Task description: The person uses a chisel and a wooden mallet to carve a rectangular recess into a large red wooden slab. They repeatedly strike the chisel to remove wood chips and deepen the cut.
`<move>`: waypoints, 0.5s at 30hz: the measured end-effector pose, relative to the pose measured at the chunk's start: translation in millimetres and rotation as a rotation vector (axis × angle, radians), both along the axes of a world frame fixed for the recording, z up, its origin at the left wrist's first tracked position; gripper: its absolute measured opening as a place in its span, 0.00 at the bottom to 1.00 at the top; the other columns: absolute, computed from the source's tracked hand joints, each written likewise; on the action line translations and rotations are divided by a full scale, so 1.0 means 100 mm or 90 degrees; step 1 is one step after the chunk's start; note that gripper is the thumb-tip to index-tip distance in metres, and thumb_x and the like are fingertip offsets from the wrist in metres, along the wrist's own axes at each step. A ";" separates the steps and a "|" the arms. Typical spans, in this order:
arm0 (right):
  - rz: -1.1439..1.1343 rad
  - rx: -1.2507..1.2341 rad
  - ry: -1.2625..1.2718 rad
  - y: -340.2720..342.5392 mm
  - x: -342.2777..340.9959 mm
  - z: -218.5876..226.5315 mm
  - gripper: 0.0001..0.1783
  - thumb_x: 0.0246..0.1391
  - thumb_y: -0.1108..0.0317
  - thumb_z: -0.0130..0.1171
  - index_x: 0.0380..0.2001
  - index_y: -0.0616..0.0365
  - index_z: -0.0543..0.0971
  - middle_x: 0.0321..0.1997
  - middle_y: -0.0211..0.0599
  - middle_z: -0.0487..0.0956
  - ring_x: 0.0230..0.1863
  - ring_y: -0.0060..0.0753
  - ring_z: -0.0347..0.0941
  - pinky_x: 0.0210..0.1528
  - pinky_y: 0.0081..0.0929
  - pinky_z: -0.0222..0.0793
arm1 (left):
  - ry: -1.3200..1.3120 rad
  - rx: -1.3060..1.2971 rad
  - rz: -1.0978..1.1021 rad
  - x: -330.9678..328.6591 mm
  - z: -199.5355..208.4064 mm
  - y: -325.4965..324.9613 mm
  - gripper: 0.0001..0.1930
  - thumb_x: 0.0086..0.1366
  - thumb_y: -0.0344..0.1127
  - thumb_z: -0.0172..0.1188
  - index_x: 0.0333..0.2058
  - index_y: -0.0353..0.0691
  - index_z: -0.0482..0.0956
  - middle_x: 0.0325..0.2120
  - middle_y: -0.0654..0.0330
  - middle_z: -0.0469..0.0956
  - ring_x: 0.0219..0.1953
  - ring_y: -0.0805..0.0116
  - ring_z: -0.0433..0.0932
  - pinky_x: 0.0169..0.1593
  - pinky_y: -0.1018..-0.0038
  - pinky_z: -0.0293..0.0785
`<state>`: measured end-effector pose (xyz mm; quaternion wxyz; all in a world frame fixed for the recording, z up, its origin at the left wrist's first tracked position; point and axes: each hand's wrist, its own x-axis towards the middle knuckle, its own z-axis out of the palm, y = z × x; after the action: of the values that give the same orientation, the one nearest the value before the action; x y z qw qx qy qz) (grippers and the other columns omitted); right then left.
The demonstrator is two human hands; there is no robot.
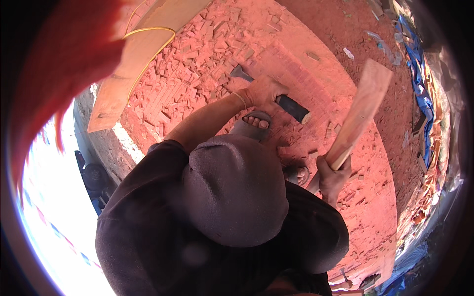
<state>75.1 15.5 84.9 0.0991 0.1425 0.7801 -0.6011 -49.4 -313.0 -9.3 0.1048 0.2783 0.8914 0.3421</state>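
My left hand (266,92) is closed round the middle of a wide-bladed chisel. Its dark flat blade (241,73) shows beyond my fist on the left; the black handle (292,108) with a pale wooden end sticks out on the right. The tool lies low over a broad reddish slab (316,98) strewn with chips. Off to the right, my right hand (334,176) grips the narrow end of a long flat wooden paddle (363,111), its wide end pointing up and away. My sandalled foot (254,123) rests just below the left wrist.
Small wooden chips (197,64) lie thickly at the upper left. A yellow cable (170,37) loops across a wooden plank (111,96). Blue tarpaulin (417,74) runs along the right edge. Blurred red cloth (69,64) hides the upper left; a dark cap (234,190) covers the lower middle.
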 end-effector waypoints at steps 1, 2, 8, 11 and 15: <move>-0.028 0.007 0.048 0.06 -0.06 0.23 0.17 0.43 0.74 0.70 0.36 0.64 0.76 0.30 0.36 0.79 0.31 0.28 0.75 0.35 0.28 0.72 | 0.059 0.022 0.031 -0.01 -0.03 0.00 0.24 0.39 0.55 0.73 0.27 0.42 0.79 0.20 0.56 0.77 0.26 0.50 0.80 0.29 0.59 0.74; -0.037 -0.044 0.079 0.12 -0.15 0.50 0.19 0.46 0.73 0.68 0.41 0.64 0.74 0.33 0.39 0.79 0.31 0.31 0.75 0.38 0.32 0.74 | 0.063 0.035 0.038 0.03 -0.05 0.02 0.24 0.39 0.54 0.73 0.27 0.42 0.79 0.20 0.56 0.77 0.27 0.50 0.80 0.29 0.59 0.74; -0.124 -0.077 0.064 -0.52 -0.44 0.59 0.19 0.48 0.61 0.71 0.36 0.59 0.74 0.32 0.34 0.75 0.33 0.32 0.74 0.40 0.31 0.73 | 0.067 -0.007 0.051 0.06 -0.18 0.01 0.23 0.40 0.53 0.73 0.30 0.43 0.81 0.22 0.58 0.79 0.28 0.51 0.81 0.30 0.59 0.74; 0.140 0.233 -0.120 -0.62 -0.25 -0.17 0.25 0.36 0.63 0.73 0.37 0.64 0.76 0.28 0.48 0.80 0.32 0.33 0.79 0.36 0.34 0.75 | 0.084 -0.001 0.049 0.03 -0.15 -0.09 0.21 0.42 0.52 0.74 0.29 0.44 0.81 0.22 0.59 0.78 0.28 0.52 0.80 0.30 0.59 0.74; -0.019 0.079 -0.135 -0.21 -0.03 -0.43 0.17 0.42 0.70 0.69 0.36 0.63 0.77 0.27 0.37 0.80 0.28 0.29 0.77 0.32 0.29 0.73 | 0.031 0.071 0.054 0.17 -0.01 -0.16 0.18 0.42 0.47 0.76 0.28 0.45 0.80 0.21 0.60 0.77 0.26 0.54 0.80 0.29 0.62 0.74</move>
<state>72.1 -5.1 41.7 0.1629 0.2229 0.7988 -0.5345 -32.7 -328.9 -10.4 0.0531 0.2537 0.8843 0.3885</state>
